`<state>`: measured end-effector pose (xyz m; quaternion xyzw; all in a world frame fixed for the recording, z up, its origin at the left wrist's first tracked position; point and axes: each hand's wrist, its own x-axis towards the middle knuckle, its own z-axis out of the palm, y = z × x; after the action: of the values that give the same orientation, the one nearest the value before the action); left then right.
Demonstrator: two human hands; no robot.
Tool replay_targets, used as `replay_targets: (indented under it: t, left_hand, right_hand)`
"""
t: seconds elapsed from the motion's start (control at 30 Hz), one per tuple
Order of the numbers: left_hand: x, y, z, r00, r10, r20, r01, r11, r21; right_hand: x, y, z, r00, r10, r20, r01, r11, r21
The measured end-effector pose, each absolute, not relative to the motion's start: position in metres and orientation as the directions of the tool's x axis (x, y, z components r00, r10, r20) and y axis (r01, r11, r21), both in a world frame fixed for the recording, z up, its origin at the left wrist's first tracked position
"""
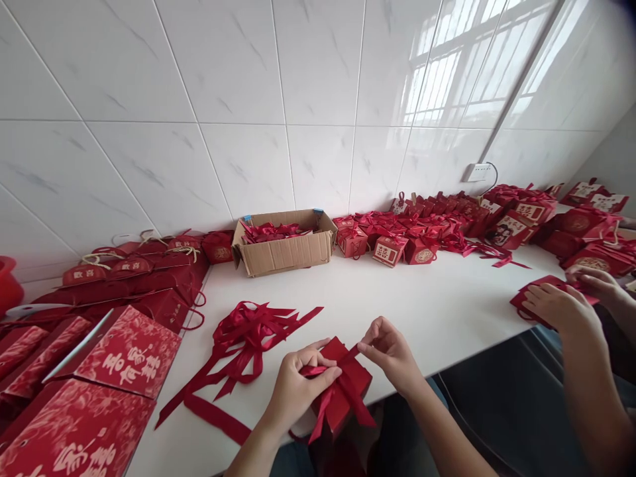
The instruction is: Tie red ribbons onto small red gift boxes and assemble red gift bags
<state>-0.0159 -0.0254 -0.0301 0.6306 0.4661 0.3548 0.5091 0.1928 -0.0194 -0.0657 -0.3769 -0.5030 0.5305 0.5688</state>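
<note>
A small red gift box (354,384) rests at the near edge of the white table (397,298), wrapped by a red ribbon (330,401) whose ends hang off the front. My left hand (298,384) is closed, pinching a loop of that ribbon on the box's top. My right hand (390,351) is closed too, pinching the ribbon's other end just right of the box top. A loose heap of red ribbons (246,338) lies to the left of my left hand.
A cardboard box (283,252) of ribbons stands by the tiled wall. Several tied red boxes (422,232) line the back right. Red bags (134,271) and flat red cartons (119,351) fill the left. Another person's hands (561,305) handle a red box at the right edge.
</note>
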Motion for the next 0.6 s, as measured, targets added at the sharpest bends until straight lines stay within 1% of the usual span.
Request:
replay_targets:
  t: [0.07,0.13,0.2,0.23,0.3,0.4,0.43,0.47,0.5,0.53,0.57,0.6]
  left_hand:
    - [-0.019,-0.026,-0.03,0.337,0.941,-0.028,0.218,-0.049,0.975]
    - [-0.022,-0.028,-0.031,0.367,0.93,-0.006,0.176,-0.064,0.982]
    - [-0.023,-0.031,-0.033,0.39,0.921,0.019,0.118,-0.07,0.991]
    - [-0.023,-0.032,-0.034,0.386,0.922,0.028,0.098,-0.071,0.993]
    - [-0.023,-0.034,-0.039,0.329,0.943,0.056,0.068,-0.083,0.994]
    - [-0.026,-0.034,-0.047,0.165,0.979,0.117,0.034,-0.124,0.992]
    - [-0.029,-0.033,-0.05,0.121,0.984,0.134,0.03,-0.138,0.99]
    - [-0.033,-0.032,-0.053,0.089,0.986,0.144,0.035,-0.148,0.988]
    - [-0.038,-0.031,-0.056,0.059,0.986,0.154,0.048,-0.156,0.987]
    - [-0.043,-0.03,-0.059,0.034,0.986,0.161,0.066,-0.163,0.984]
    - [-0.049,-0.028,-0.061,0.009,0.986,0.166,0.088,-0.166,0.982]
    - [-0.055,-0.027,-0.063,-0.019,0.986,0.169,0.111,-0.165,0.98]
  right_hand:
    - [0.202,-0.019,-0.074,-0.223,0.949,0.223,-0.151,0.192,-0.97]
    - [0.21,-0.021,-0.082,-0.458,0.853,0.248,-0.063,0.248,-0.967]
    - [0.212,-0.026,-0.088,-0.645,0.74,0.19,0.024,0.268,-0.963]
    - [0.211,-0.028,-0.09,-0.685,0.714,0.144,0.064,0.256,-0.965]
    - [0.206,-0.032,-0.091,-0.671,0.737,0.08,0.14,0.232,-0.963]
    - [0.207,-0.021,-0.093,-0.53,0.842,0.099,0.241,0.262,-0.934]
    - [0.21,-0.013,-0.095,-0.42,0.9,0.114,0.313,0.262,-0.913]
    - [0.216,-0.003,-0.097,-0.269,0.955,0.127,0.399,0.231,-0.888]
    - [0.222,0.008,-0.101,-0.074,0.987,0.145,0.487,0.162,-0.858]
    - [0.228,0.018,-0.104,0.154,0.974,0.164,0.572,0.047,-0.819]
    - [0.234,0.026,-0.109,0.29,0.94,0.178,0.608,-0.037,-0.793]
    - [0.238,0.032,-0.114,0.367,0.911,0.186,0.629,-0.096,-0.771]
